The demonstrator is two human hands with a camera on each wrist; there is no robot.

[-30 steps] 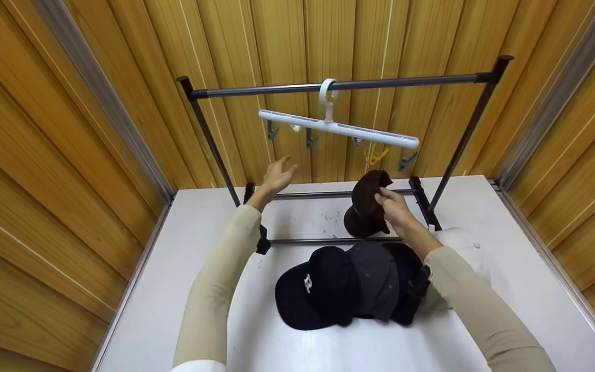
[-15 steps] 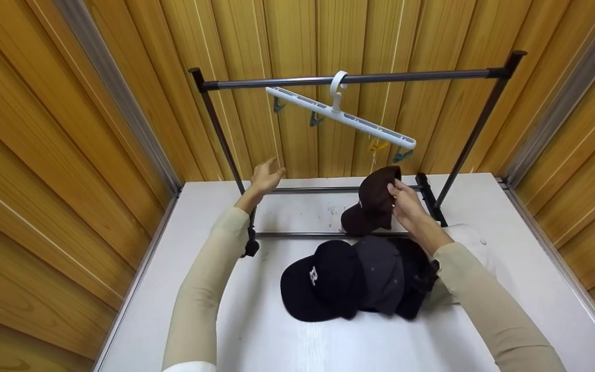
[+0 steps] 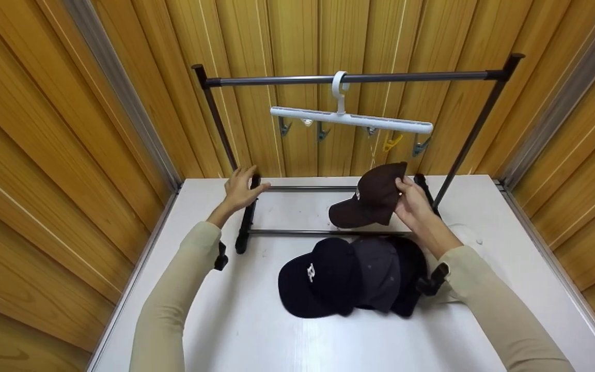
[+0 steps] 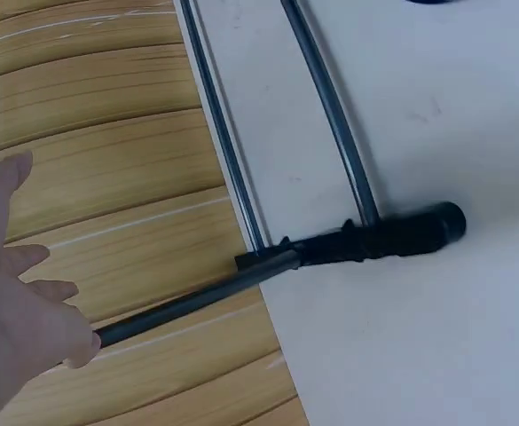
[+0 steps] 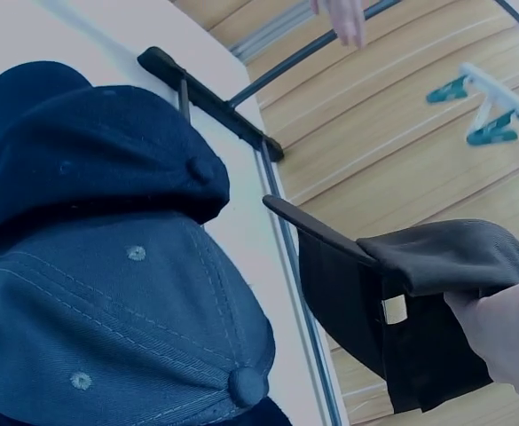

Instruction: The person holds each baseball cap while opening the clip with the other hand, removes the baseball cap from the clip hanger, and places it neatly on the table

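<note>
In the head view my right hand (image 3: 415,202) pinches a dark brown baseball cap (image 3: 377,194) by the back edge, thumb outside. Its brim points left, and a small light mark shows on the front. The right wrist view looks into the underside of this brown cap (image 5: 419,293), where a pale label shows. My left hand (image 3: 240,190), fingers spread and holding nothing, is by the left upright of a black metal rack (image 3: 416,77). A white clip hanger (image 3: 351,119) hangs from the top bar, above the brown cap, with teal, clear and yellow clips below it.
A row of overlapping caps lies on the white table (image 3: 287,346): a navy cap (image 3: 331,276) with a white letter in front, a dark grey cap (image 3: 378,274), a black one and a pale one partly behind my right arm. Wood-patterned walls (image 3: 297,46) enclose three sides.
My left hand has moved left and down toward the rack's left upright. The brown cap has turned upright, brim to the left. The hanger has tilted, then swung back nearer level.
</note>
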